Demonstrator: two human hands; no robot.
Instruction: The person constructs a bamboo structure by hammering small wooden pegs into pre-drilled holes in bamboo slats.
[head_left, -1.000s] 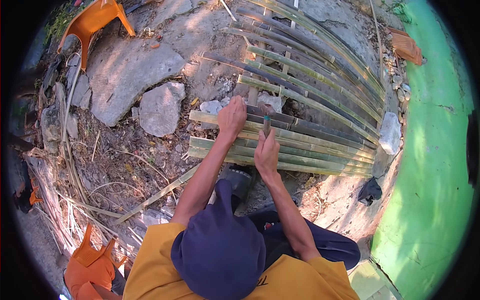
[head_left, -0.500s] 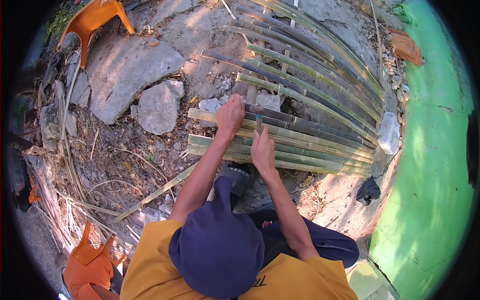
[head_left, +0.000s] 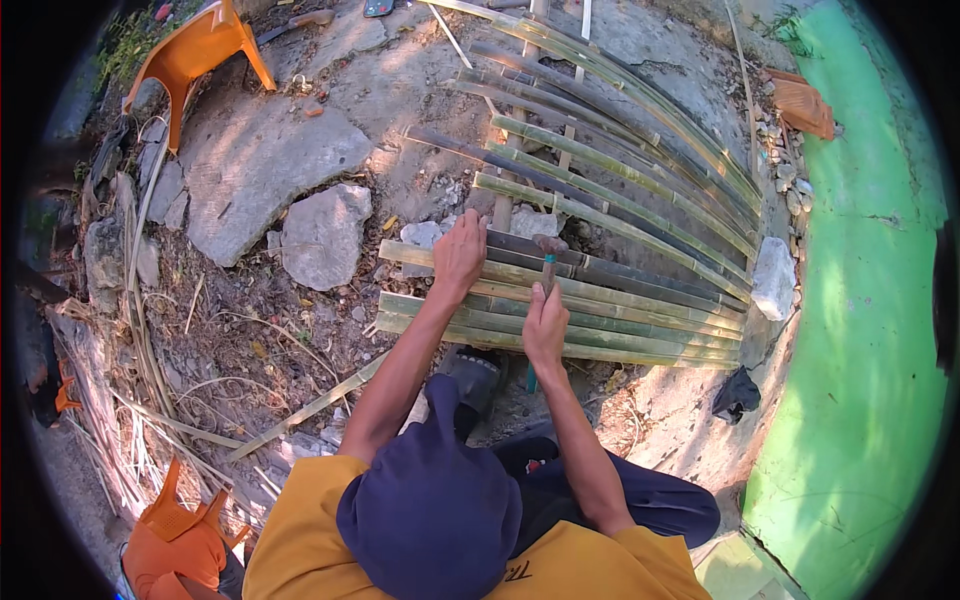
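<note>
My right hand (head_left: 545, 325) is closed round the handle of a hammer (head_left: 549, 262), its head raised over the bamboo slats. My left hand (head_left: 460, 257) rests across the left part of the slats, beside a dark bamboo slat (head_left: 515, 243). Its fingers are curled together, and whatever they pinch is hidden. Under that palm passes a pale bamboo slat (head_left: 405, 253). Greenish bamboo slats (head_left: 430, 318) lie nearer to me, below both hands. Farther off, more split bamboo slats (head_left: 600, 220) run side by side across a wooden crosspiece (head_left: 502, 212).
A white stone (head_left: 773, 278) sits at the slats' right ends, near a green surface (head_left: 850, 300). Broken concrete slabs (head_left: 325, 235) lie at left. An orange chair (head_left: 190, 55) stands far left; a person in orange (head_left: 180, 555) is at lower left. A black bag (head_left: 736, 395) lies at right.
The hammer and my right hand have moved a little right, away from my left hand. My left hand stays at the same spot on the slats. The whole view has shifted slightly.
</note>
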